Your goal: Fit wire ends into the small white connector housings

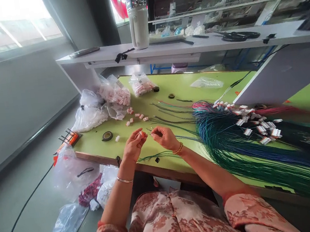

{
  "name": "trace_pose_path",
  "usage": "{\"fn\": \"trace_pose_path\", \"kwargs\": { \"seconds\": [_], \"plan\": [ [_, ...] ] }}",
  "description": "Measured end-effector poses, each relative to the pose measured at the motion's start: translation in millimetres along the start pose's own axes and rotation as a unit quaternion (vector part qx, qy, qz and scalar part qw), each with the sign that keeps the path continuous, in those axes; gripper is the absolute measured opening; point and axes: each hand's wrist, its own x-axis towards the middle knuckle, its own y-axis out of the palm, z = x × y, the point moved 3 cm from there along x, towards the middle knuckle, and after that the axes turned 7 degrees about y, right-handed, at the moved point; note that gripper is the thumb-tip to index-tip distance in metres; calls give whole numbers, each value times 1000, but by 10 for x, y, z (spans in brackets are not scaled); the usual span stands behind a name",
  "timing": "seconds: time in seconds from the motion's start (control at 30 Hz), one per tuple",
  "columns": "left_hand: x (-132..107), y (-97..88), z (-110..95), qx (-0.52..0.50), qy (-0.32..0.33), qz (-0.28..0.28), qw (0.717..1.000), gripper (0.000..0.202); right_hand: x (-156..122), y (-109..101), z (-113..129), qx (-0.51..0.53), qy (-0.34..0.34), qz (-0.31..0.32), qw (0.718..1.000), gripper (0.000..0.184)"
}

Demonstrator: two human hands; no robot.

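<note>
Over the front part of the green table, my left hand [133, 147] is closed in a pinch on a small white and orange connector housing [143, 134]. A short gap to its right, my right hand [168, 138] pinches a thin wire [150, 130], its tip pointing at the connector; the fingers partly hide it. Several loose connector housings [141, 116] lie just beyond my hands. To the right spreads a big bundle of green and blue wires [205, 125], with many white connectors [261, 128] on the ends. A few loose wires [169, 121] stretch from the bundle toward my hands.
Plastic bags of connectors [115, 92] stand at the back left. A roll of black tape [107, 136] lies left of my hands. An orange holder with metal prongs [69, 139] sits at the left edge. Above, a shelf [102, 58] carries a white cup [139, 27] and scissors [239, 36].
</note>
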Motion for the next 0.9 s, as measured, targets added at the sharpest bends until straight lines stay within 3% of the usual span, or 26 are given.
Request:
{"fn": "trace_pose_path", "kwargs": {
  "seconds": [0.3, 0.63, 0.9],
  "plan": [
    [-48, 279, 160, -40, -39, 7, 998, 29, -108, -200, 66, -82, -41, -28, 995, 19],
    [-51, 353, 172, -29, -42, 12, 999, 35, -121, -262, 121, -144, -55, -31, 988, 15],
    [-56, 351, 199, 38, -1, -4, 999, 40, -103, -253, 77, -92, -43, -9, 995, 16]
  ]
}}
